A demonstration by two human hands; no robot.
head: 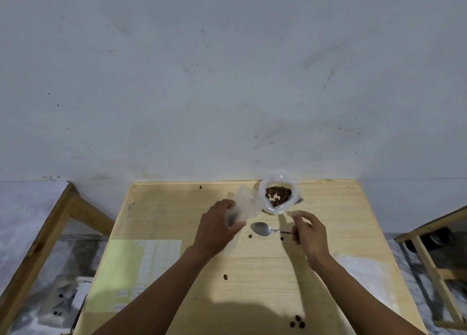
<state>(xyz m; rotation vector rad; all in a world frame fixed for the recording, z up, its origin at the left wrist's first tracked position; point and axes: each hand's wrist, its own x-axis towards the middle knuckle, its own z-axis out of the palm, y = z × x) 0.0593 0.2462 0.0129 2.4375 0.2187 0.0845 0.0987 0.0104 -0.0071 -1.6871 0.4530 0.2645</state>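
Between the two grips, a metal spoon (261, 228) is lying bowl-up with the bowl pointing toward the left grip (217, 223), and the curled fingers of the right grip (309, 233) are pinching the end of its handle (whether the bowl is resting on the table (328, 208) or hanging just above it, I cannot tell). The left grip is curling round a small clear pouch (246, 203), and the pouch's open top is standing up past the fingertips. Just beyond the pouch and the right grip's fingertips, a clear bag of brown pellets (278, 195) is sitting open near the table's far edge. Loose pellets (250, 236) are lying scattered: one just under the spoon's bowl, one beside the right grip's fingers, one near the left forearm, three by the right forearm. Outward of the left forearm a pale printed sheet (136, 271) is lying flat; outward of the right forearm a clear plastic sheet (361, 269) is lying on the wood
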